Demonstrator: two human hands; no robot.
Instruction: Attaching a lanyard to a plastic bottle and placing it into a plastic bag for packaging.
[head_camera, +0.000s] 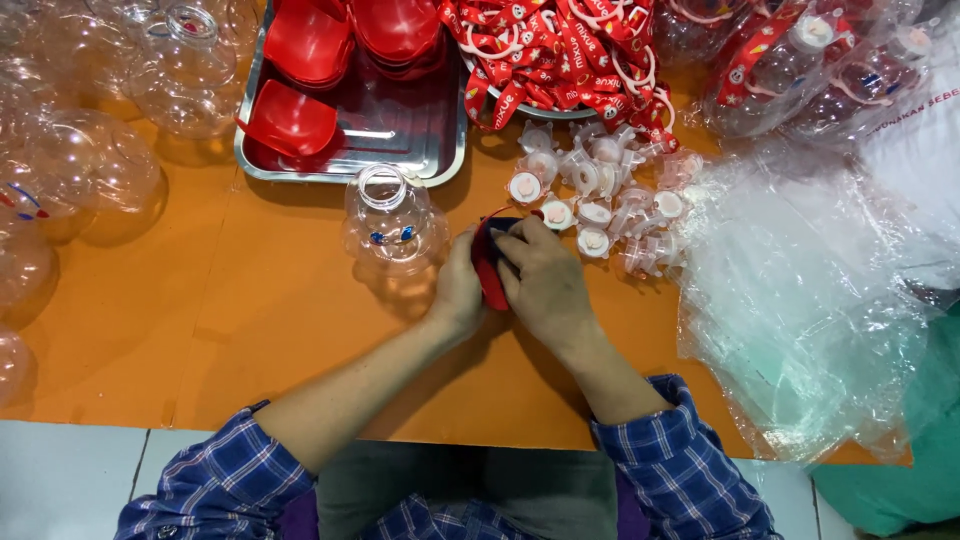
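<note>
on the orange mat (250, 330), left hand (458, 290) and right hand (545, 285) both clasp a red cap (490, 268); clear round bottle (392, 222) stands just beside, white spouts (600, 200) just past the fingers, plastic bags (810, 290) crowd right, steel tray (440, 150) beyond.

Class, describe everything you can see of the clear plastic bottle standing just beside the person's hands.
The clear plastic bottle is transparent, rounded and bulbous, with a short ringed neck and an open mouth, no cap. Small blue and red marks show on its body. It stands on the orange table, just in front of the metal tray. The left hand lies close at its side; contact cannot be told.
</note>
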